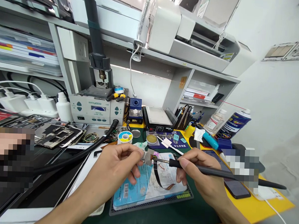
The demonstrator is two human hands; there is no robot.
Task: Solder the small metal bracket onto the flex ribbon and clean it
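L hand [115,163] pinched nearly shut on small metal connector [147,156], flat cable [159,176] hanging below. R hand [198,174] grips soldering iron [199,168] pen-style, tip at connector. Soldering judged in progress; steady hold req'd. Both over blue booklet [128,196] on mat [151,208], near-center of tabletop [249,207].

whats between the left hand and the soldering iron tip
In the head view, a small metal part, pinched by the left hand, lies between them, very close to the soldering iron tip.
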